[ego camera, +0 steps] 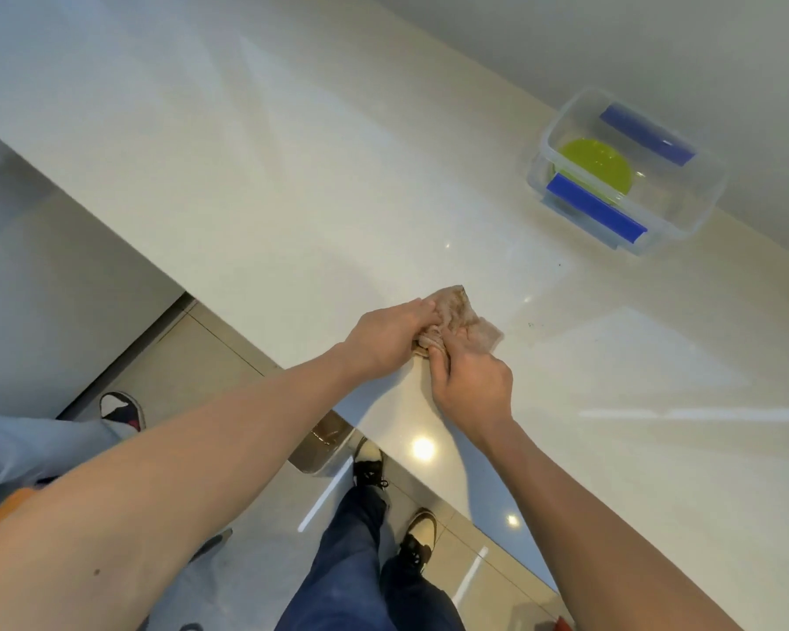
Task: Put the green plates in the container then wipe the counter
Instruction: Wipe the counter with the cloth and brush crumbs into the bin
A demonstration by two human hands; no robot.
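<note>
A clear plastic container [698, 200] with blue clip handles stands at the far right of the white counter [292, 184]. Green plates [595, 163] lie inside it. Near the counter's front edge, a crumpled beige cloth [463, 314] rests on the surface. My left hand [390, 337] grips the cloth's left side. My right hand [472, 380] pinches its near edge, so both hands hold the cloth together. Part of the cloth is hidden under my fingers.
The counter's front edge runs diagonally from upper left to lower right. Below it are the tiled floor, my legs and shoes [417, 537], and another person's leg and shoe [121, 409] at the left. A few dark specks [530, 324] lie right of the cloth.
</note>
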